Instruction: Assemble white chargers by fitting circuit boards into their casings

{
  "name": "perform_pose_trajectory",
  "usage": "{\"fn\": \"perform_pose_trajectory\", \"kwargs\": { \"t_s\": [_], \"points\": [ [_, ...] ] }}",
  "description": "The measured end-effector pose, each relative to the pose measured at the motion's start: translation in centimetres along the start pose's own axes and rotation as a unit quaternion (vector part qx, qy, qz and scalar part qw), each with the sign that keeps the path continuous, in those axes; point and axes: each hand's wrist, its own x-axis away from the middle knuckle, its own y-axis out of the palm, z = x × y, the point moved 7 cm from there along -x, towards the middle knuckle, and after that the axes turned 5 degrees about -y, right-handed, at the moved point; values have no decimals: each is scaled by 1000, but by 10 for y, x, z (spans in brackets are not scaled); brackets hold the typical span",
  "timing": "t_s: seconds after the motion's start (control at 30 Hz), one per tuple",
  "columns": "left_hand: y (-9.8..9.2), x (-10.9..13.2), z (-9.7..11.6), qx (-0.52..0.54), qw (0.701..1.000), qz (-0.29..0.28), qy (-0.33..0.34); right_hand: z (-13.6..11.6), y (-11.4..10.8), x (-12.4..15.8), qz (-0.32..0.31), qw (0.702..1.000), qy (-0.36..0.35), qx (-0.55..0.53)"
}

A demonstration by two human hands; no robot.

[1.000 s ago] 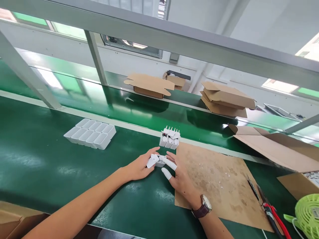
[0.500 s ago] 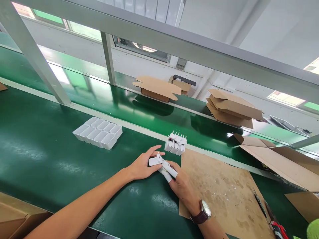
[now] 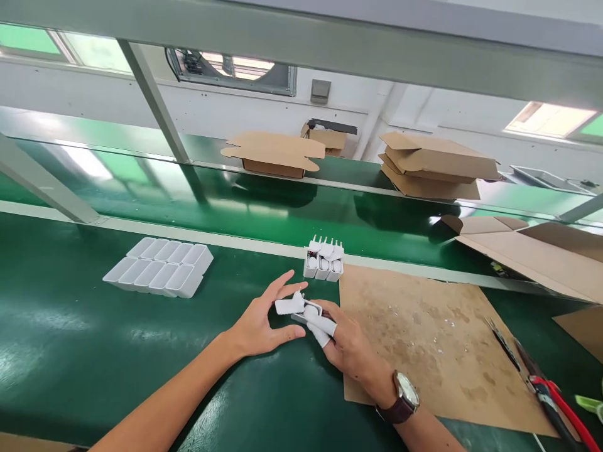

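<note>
My right hand (image 3: 353, 346), with white finger covers (image 3: 323, 324) on two fingers, holds a small white plug adapter case (image 3: 298, 316) above the green bench. A flat white cover with a plug part (image 3: 290, 305) sits tilted at the case's left end. Around that end my left hand (image 3: 257, 328) is open, thumb and fingers apart; whether it touches the cover I cannot tell. Just beyond the hands stands a short row of white plug cases (image 3: 324, 266) with covers and pins on top. To the left lies a block of white open-topped cases (image 3: 162, 271).
A stained brown cardboard sheet (image 3: 414, 339) lies on the right of the bench (image 3: 61, 351). Tweezers (image 3: 504, 342) and red-handled pliers (image 3: 558, 402) rest at its right edge. Folded cartons (image 3: 438, 163) stand behind the green belt (image 3: 282, 220), under a metal frame (image 3: 301, 47).
My left thumb and fingers have spread away from the adapter case, which stays in my right hand. The case's open top now shows more. The camera view has turned and shifted.
</note>
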Motion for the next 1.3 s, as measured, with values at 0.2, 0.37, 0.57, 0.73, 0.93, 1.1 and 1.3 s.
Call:
{"fn": "perform_pose_trajectory", "kwargs": {
  "t_s": [0.2,0.37,0.57,0.73,0.93,1.1,1.3],
  "points": [
    [0,2,6,-22,999,19,31,8,2,2,-31,999,40,-15],
    [-1,2,8,-62,994,65,65,12,8,5,-41,996,79,-23],
    [0,-1,6,-53,995,60,57,11,8,6,-28,997,69,-32],
    [0,-2,4,-50,997,56,37,14,9,4,-37,995,90,-22],
    [-2,-2,3,-60,996,55,45,11,9,2,-38,997,67,-25],
    [-3,-3,0,-78,994,70,41,13,10,1,-13,994,72,-76],
    [5,3,15,-102,984,73,126,41,26,9,56,872,277,-399]
  ]
}}
